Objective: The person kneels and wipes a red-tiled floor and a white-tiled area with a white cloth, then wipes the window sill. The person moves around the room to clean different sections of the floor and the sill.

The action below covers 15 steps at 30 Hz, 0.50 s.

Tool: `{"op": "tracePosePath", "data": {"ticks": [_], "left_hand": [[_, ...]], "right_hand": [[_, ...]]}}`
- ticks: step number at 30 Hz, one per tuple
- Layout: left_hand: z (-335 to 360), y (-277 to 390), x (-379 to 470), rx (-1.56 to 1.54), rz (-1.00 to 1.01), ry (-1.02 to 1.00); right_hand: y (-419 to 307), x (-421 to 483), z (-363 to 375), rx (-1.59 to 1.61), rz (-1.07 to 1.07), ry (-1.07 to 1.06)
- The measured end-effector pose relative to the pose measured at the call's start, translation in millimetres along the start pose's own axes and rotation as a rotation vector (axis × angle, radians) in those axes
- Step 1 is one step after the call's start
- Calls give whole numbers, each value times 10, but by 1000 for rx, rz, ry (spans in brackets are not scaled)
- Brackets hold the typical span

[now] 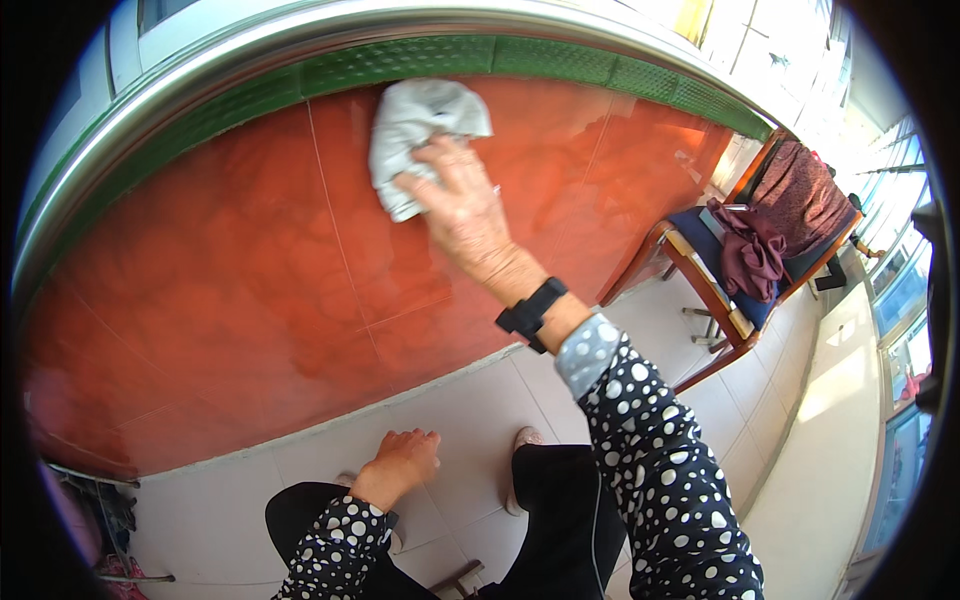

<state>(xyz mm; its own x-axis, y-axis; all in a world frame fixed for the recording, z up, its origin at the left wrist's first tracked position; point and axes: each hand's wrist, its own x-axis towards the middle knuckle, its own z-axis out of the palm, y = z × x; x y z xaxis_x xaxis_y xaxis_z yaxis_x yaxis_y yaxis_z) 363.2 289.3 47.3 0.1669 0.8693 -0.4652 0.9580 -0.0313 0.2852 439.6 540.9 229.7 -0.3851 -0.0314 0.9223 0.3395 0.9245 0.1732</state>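
My right hand [463, 202] holds a pale grey-white cloth [420, 127] against the upper part of a glossy red tiled wall [225, 277], just below a band of green textured tiles [397, 58]. Its fingers press on the lower right of the cloth, and a black band circles the wrist. My left hand [401, 461] hangs near my left knee, over the floor, with its fingers loosely curled; no object shows in it.
A wooden chair with a blue seat [686, 225] stands at the right, with maroon fabric [750, 259] on it. Pale floor tiles [465, 390] meet the wall's foot. A metal-edged ledge [225, 56] curves above. Metal legs stand at lower left; a person is partly visible at far right.
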Motion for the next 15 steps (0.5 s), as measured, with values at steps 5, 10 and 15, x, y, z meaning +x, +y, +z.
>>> {"op": "tracePosePath", "data": {"ticks": [5,10,15], "left_hand": [[28,29,80,12,11,2],[408,-20,202,64,37,-27],[1656,465,70,-107,141,-284]], "right_hand": [[686,-255,-675,-16,690,18],[630,-408,-926,353,1318,177],[-232,-504,-1093,865,1383,250]]}}
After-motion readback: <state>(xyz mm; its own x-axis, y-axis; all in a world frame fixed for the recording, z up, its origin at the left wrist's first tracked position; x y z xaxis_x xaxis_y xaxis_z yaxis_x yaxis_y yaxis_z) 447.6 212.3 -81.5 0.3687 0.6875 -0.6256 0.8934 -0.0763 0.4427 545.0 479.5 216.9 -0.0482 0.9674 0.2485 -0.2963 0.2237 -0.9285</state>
